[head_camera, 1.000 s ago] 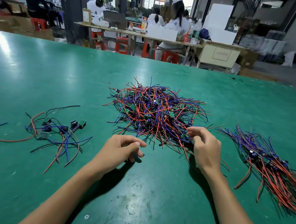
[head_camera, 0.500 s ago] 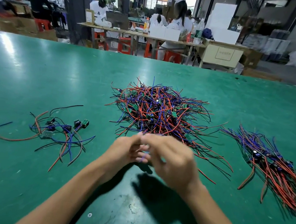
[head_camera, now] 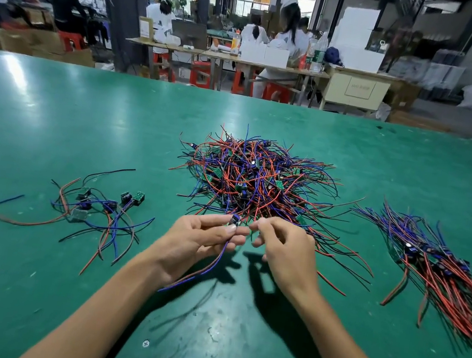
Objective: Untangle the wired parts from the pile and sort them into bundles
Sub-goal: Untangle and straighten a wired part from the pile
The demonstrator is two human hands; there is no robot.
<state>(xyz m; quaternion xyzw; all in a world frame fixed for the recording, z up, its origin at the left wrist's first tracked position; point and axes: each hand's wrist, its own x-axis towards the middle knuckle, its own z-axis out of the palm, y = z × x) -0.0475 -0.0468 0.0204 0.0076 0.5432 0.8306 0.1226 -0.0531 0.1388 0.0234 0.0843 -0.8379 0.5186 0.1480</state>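
One wired part (head_camera: 234,221) is pinched by the left hand (head_camera: 194,243) just before the pile (head_camera: 256,178); the right hand (head_camera: 282,247), fingers curled, seems empty. Being light and limp, it is best held at the small board.

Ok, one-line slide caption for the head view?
Left hand pinches one wired part beside the right hand, before the tangled pile.
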